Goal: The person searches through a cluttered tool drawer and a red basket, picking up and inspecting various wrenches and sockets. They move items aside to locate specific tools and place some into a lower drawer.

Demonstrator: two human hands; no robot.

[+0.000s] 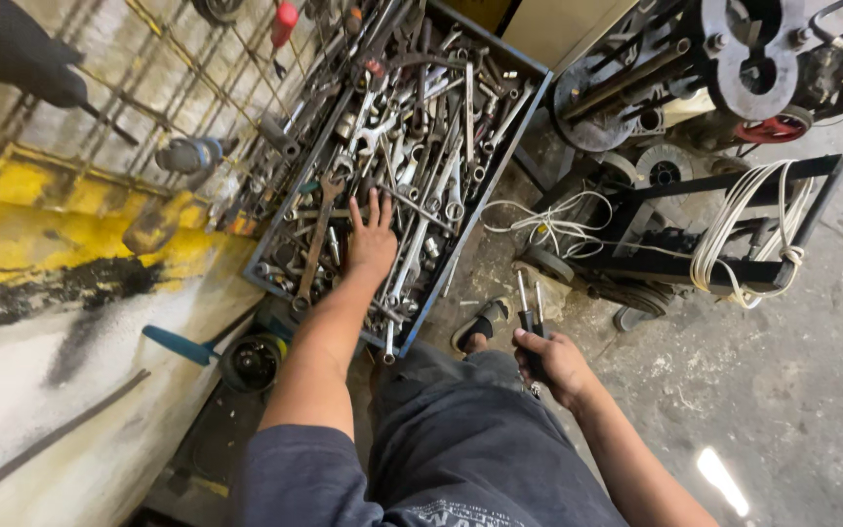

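Down in the blue metal tray (517, 125) of steel wrenches (412, 161), the left hand (373, 239) lay spread flat (heavy, stiff, probably oily; best grasped mid-shank). The right hand (550, 363) gripped two black-handled screwdrivers (529, 314) beside the knee.

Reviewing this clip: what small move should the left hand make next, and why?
Probably curl the fingers around one wrench: the left hand lies flat and open on the wrenches in the blue tray, gripping nothing, while the right hand already holds two screwdrivers.

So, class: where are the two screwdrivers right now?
In the right hand, low and right of centre in the head view, shafts pointing up, just right of the crate of spanners.
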